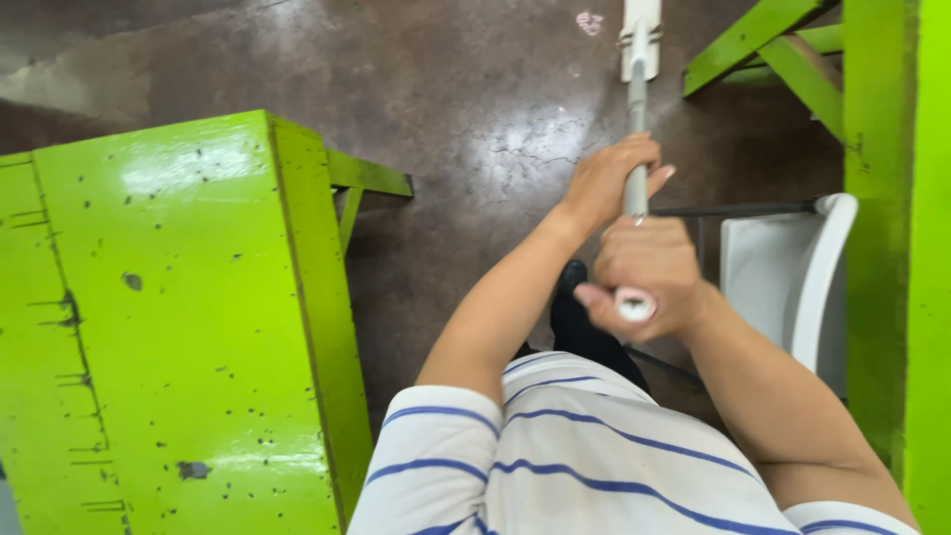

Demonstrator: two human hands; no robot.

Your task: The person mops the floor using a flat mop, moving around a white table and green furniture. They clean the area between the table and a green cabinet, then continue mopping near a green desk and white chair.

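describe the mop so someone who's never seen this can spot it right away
Start at the dark brown floor between the green table and the green frame on the right. Both hands grip a pale grey pole there, left hand above right hand. That is the mop: the only long white-grey thing, ending in a flat white head.

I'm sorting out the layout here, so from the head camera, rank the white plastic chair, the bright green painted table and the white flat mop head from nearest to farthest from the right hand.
Measured from the right hand gripping the grey mop handle:
1. White plastic chair, just to its right.
2. White flat mop head, up at the handle's far end on the floor.
3. Bright green painted table, far across to the left.
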